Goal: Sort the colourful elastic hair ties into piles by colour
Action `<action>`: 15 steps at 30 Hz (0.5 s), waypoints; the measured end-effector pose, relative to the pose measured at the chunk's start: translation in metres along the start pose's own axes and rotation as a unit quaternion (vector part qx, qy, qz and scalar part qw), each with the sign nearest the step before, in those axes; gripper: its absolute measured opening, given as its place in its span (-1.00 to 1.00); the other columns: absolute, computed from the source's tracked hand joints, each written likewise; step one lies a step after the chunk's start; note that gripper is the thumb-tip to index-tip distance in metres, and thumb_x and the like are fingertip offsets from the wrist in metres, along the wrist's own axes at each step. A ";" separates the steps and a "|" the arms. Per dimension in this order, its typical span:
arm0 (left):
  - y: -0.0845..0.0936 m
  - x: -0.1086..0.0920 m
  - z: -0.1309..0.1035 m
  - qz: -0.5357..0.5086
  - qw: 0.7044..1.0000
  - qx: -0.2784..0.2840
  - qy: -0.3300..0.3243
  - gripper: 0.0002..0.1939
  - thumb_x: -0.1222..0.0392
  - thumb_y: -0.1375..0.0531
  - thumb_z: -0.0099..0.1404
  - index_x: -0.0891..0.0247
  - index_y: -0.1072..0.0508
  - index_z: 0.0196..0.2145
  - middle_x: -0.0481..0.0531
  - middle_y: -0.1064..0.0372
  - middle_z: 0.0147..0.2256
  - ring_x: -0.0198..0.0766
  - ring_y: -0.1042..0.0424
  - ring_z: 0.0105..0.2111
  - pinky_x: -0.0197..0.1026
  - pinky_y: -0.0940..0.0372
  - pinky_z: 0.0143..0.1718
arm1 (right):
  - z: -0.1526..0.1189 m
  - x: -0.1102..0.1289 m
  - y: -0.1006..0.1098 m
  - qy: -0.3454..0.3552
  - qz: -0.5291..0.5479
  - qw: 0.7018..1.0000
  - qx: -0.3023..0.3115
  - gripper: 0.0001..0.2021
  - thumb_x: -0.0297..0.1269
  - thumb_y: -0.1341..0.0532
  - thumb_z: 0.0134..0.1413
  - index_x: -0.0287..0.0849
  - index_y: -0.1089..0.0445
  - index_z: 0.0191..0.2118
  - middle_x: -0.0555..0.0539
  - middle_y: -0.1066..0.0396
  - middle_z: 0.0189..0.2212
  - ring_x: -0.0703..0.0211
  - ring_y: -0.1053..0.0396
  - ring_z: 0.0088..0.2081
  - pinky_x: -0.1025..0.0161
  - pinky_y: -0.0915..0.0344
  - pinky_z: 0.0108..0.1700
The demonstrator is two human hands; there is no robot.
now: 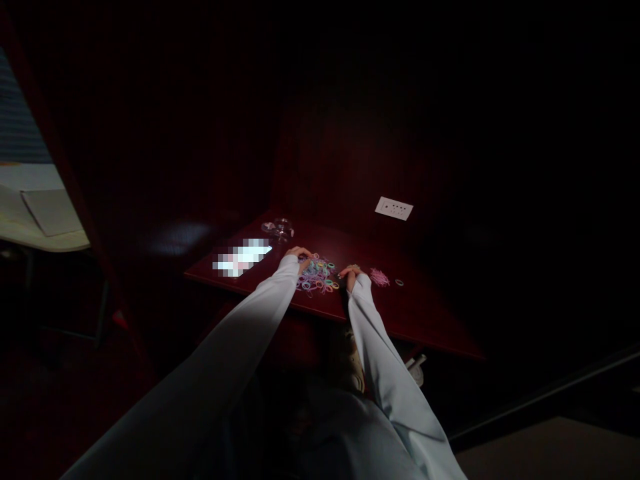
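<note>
A loose pile of small coloured elastic hair ties (319, 275), in purple, blue, yellow and orange, lies near the table's front edge. My left hand (299, 255) rests at the pile's upper left edge, its fingers bent over the ties and thumb apart from them. Just right of the pile is my right hand (353, 272), its fingers drawn together and pointing left; whatever is in them is too small to make out. Beyond it sits a separate heap of pink elastics (379, 277). One pale ring-shaped tie (399, 283) lies alone farther right.
On the dark red table (425, 313), a lit phone screen (243, 258), blurred out, lies at the left. Behind it stands a clear container (283, 230). A white socket plate (394, 208) is on the back panel. Dark panels enclose the table.
</note>
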State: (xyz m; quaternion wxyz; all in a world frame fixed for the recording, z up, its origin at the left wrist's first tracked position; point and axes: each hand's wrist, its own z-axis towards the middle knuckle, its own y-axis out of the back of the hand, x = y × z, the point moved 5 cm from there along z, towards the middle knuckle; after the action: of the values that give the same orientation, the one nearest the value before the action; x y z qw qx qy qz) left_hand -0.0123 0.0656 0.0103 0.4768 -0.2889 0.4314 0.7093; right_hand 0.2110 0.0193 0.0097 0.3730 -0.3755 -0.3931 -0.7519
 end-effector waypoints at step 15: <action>0.009 0.006 0.002 -0.156 0.981 -0.092 0.068 -0.84 0.40 -0.18 0.11 0.22 -0.53 -0.50 -0.01 -0.51 -0.34 -0.25 -0.47 -0.32 -0.21 -0.42 -0.15 | -0.013 0.007 -0.014 0.008 -0.123 0.980 0.154 -0.68 -0.32 -0.05 0.04 -0.10 -0.35 -0.66 0.03 -0.28 -0.72 0.22 -0.21 -0.61 0.29 -0.16 -0.46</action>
State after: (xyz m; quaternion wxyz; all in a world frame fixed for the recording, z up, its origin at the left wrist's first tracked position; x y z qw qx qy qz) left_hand -0.0229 0.0679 0.0094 0.5225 -0.4429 0.3451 0.6417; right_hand 0.1928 0.0125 0.0058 0.3345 -0.2563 -0.5442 -0.7254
